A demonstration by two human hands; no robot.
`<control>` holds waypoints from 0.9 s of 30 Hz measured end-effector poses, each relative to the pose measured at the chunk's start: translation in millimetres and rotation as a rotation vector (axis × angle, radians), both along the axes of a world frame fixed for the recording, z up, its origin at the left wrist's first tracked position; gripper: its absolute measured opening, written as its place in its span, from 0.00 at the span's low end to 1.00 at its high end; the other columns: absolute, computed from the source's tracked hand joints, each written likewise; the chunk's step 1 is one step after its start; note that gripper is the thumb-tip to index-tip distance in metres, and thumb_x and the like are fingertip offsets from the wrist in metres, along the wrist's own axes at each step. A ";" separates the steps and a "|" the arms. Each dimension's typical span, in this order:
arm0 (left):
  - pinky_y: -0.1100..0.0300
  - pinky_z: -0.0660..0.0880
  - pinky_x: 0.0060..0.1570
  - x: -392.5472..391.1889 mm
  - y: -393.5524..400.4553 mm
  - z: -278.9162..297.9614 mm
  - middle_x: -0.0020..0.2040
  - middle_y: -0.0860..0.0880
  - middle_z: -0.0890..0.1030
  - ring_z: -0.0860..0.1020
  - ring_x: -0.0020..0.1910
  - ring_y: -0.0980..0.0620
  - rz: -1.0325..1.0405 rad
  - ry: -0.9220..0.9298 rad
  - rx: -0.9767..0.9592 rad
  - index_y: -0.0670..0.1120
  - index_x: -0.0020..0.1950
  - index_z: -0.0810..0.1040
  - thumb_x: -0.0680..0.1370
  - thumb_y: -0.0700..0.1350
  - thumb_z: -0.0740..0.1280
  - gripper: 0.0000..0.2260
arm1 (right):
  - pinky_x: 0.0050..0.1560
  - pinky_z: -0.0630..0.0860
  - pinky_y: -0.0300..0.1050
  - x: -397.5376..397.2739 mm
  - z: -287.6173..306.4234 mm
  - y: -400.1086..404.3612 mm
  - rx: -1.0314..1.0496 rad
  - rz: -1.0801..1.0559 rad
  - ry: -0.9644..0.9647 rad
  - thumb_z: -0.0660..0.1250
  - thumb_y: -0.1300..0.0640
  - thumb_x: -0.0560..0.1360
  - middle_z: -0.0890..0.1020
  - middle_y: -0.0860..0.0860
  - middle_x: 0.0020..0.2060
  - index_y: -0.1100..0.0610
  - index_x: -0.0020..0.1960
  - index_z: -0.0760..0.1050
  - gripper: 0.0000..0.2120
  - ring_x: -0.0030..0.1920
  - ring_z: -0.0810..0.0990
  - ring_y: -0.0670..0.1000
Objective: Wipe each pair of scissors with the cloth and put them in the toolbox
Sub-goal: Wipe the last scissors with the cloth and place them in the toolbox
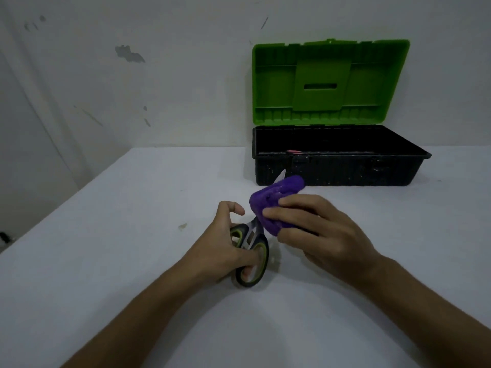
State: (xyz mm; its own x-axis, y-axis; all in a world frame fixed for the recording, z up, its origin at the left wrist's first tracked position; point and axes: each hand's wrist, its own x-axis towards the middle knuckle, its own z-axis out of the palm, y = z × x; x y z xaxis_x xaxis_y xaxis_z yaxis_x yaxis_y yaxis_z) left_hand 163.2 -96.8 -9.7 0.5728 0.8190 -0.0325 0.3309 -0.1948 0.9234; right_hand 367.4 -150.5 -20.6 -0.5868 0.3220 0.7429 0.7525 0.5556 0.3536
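- The scissors point(251, 241) sit just above the table point(106, 261), handles toward the person, blades running up and right toward the toolbox point(337, 168).
- The left hand point(225, 243) grips the handles, fingers curled through the loops.
- The right hand point(316, 229) pinches the cloth point(273, 200) around the blades; only the tip shows.
- The toolbox stands open beyond, nearer the right hand.

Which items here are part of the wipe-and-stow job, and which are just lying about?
In use: scissors held by the left hand; purple cloth gripped by the right hand; open toolbox.
Bystanders: white table; marked wall.
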 end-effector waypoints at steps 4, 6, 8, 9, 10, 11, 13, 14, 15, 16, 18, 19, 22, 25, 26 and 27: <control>0.60 0.75 0.31 -7.2 1.4 0.4 0.38 0.45 0.77 0.74 0.26 0.55 -0.022 0.026 0.067 0.53 0.58 0.62 0.68 0.31 0.72 0.29 | 0.52 0.78 0.49 15.2 -1.1 7.8 -0.069 -0.053 0.067 0.71 0.67 0.72 0.84 0.55 0.52 0.58 0.46 0.76 0.07 0.56 0.77 0.57; 0.60 0.74 0.30 -9.2 1.7 0.9 0.37 0.46 0.77 0.73 0.26 0.54 -0.059 0.031 0.085 0.54 0.57 0.63 0.68 0.31 0.72 0.28 | 0.50 0.78 0.49 26.5 2.2 9.8 -0.037 -0.129 0.132 0.69 0.69 0.73 0.84 0.54 0.50 0.59 0.40 0.79 0.07 0.53 0.78 0.58; 0.62 0.73 0.29 -9.3 -0.1 1.0 0.35 0.49 0.76 0.71 0.25 0.55 -0.092 0.047 0.070 0.53 0.57 0.63 0.69 0.31 0.71 0.27 | 0.50 0.77 0.47 36.7 7.5 11.0 -0.010 -0.211 0.207 0.68 0.71 0.72 0.85 0.54 0.48 0.61 0.36 0.79 0.10 0.50 0.79 0.60; 0.63 0.72 0.28 -8.4 -1.7 1.0 0.35 0.50 0.76 0.71 0.24 0.55 -0.103 0.048 0.055 0.53 0.57 0.63 0.70 0.31 0.71 0.26 | 0.50 0.76 0.47 41.0 9.5 11.0 0.001 -0.246 0.242 0.68 0.73 0.71 0.85 0.54 0.48 0.61 0.36 0.78 0.10 0.49 0.79 0.61; 0.63 0.73 0.29 -7.4 -2.5 0.3 0.35 0.50 0.76 0.72 0.24 0.54 -0.104 0.043 0.043 0.52 0.58 0.64 0.71 0.32 0.71 0.25 | 0.51 0.75 0.45 44.2 10.8 10.5 0.012 -0.279 0.274 0.69 0.74 0.70 0.85 0.55 0.48 0.62 0.36 0.78 0.09 0.49 0.79 0.61; 0.63 0.73 0.30 -6.3 -2.9 -0.1 0.35 0.51 0.77 0.74 0.25 0.53 -0.095 0.031 0.034 0.52 0.57 0.65 0.72 0.34 0.70 0.22 | 0.53 0.73 0.44 46.5 11.7 9.7 0.021 -0.306 0.309 0.69 0.75 0.69 0.85 0.55 0.47 0.62 0.36 0.78 0.09 0.49 0.78 0.61; 0.60 0.77 0.35 -4.0 -1.0 -0.7 0.35 0.51 0.81 0.79 0.29 0.50 -0.052 -0.023 0.005 0.50 0.57 0.70 0.76 0.38 0.68 0.13 | 0.54 0.72 0.42 47.7 12.9 7.3 0.043 -0.333 0.369 0.70 0.75 0.68 0.84 0.55 0.47 0.63 0.37 0.79 0.09 0.48 0.78 0.61; 0.57 0.79 0.40 -3.2 0.8 -1.4 0.37 0.51 0.83 0.81 0.33 0.49 -0.030 -0.046 -0.003 0.47 0.56 0.72 0.77 0.39 0.67 0.10 | 0.54 0.71 0.41 45.5 13.7 5.5 0.049 -0.332 0.392 0.70 0.75 0.67 0.84 0.56 0.47 0.64 0.38 0.79 0.08 0.48 0.78 0.61; 0.55 0.79 0.44 -2.8 2.5 -1.8 0.38 0.51 0.84 0.83 0.36 0.48 -0.013 -0.060 -0.003 0.45 0.55 0.74 0.78 0.39 0.67 0.07 | 0.54 0.71 0.40 42.0 14.5 4.1 0.050 -0.323 0.409 0.71 0.75 0.67 0.84 0.56 0.47 0.64 0.38 0.79 0.07 0.48 0.78 0.60; 0.55 0.80 0.46 -3.1 3.6 -2.4 0.40 0.50 0.85 0.84 0.38 0.48 -0.007 -0.068 -0.008 0.43 0.54 0.75 0.78 0.39 0.67 0.05 | 0.53 0.70 0.40 37.5 15.2 2.9 0.047 -0.308 0.423 0.71 0.74 0.67 0.84 0.56 0.47 0.64 0.38 0.79 0.07 0.48 0.78 0.60; 0.55 0.80 0.45 -3.6 4.4 -3.1 0.42 0.47 0.87 0.84 0.38 0.47 -0.012 -0.089 -0.046 0.40 0.52 0.76 0.78 0.39 0.67 0.04 | 0.54 0.70 0.38 29.2 15.5 1.9 0.040 -0.275 0.435 0.71 0.73 0.67 0.84 0.56 0.47 0.64 0.38 0.79 0.06 0.48 0.77 0.59; 0.54 0.80 0.44 -3.9 4.7 -3.4 0.43 0.44 0.87 0.84 0.38 0.46 -0.012 -0.097 -0.062 0.39 0.50 0.76 0.78 0.39 0.68 0.04 | 0.54 0.69 0.37 25.7 14.9 1.6 0.031 -0.260 0.428 0.71 0.72 0.67 0.84 0.55 0.48 0.64 0.38 0.79 0.06 0.49 0.77 0.58; 0.53 0.80 0.42 -5.0 5.0 -4.0 0.41 0.41 0.86 0.84 0.37 0.45 -0.006 -0.100 -0.066 0.41 0.46 0.76 0.78 0.38 0.69 0.02 | 0.56 0.67 0.33 18.9 11.5 1.9 -0.014 -0.222 0.387 0.72 0.68 0.68 0.83 0.56 0.49 0.63 0.41 0.80 0.02 0.51 0.76 0.55; 0.56 0.78 0.37 -5.1 4.9 -4.3 0.38 0.42 0.85 0.82 0.33 0.47 -0.058 -0.119 -0.100 0.43 0.43 0.75 0.78 0.37 0.68 0.05 | 0.56 0.68 0.33 18.0 8.3 2.9 -0.032 -0.196 0.366 0.71 0.65 0.69 0.83 0.56 0.49 0.62 0.43 0.79 0.03 0.52 0.75 0.54; 0.58 0.77 0.35 -4.9 4.8 -4.7 0.37 0.43 0.84 0.81 0.32 0.47 -0.069 -0.127 -0.115 0.42 0.44 0.75 0.78 0.37 0.68 0.04 | 0.56 0.69 0.33 17.6 8.4 2.8 -0.036 -0.173 0.360 0.71 0.64 0.69 0.83 0.56 0.49 0.60 0.44 0.78 0.05 0.53 0.75 0.54; 0.59 0.76 0.34 -4.2 4.5 -5.0 0.36 0.43 0.84 0.81 0.31 0.48 -0.071 -0.129 -0.124 0.42 0.45 0.75 0.78 0.36 0.68 0.03 | 0.56 0.69 0.34 16.5 8.5 2.2 -0.037 -0.141 0.350 0.70 0.64 0.70 0.83 0.56 0.50 0.58 0.46 0.76 0.07 0.53 0.75 0.54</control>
State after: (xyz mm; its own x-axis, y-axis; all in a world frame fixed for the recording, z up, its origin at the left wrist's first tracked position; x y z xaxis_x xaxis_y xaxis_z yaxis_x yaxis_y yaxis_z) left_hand 159.1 -92.3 -14.7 0.6352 0.7706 -0.0529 0.1975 -0.0958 0.9756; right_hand 383.9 -148.4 -12.1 -0.2480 0.4116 0.8770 0.8941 0.4458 0.0436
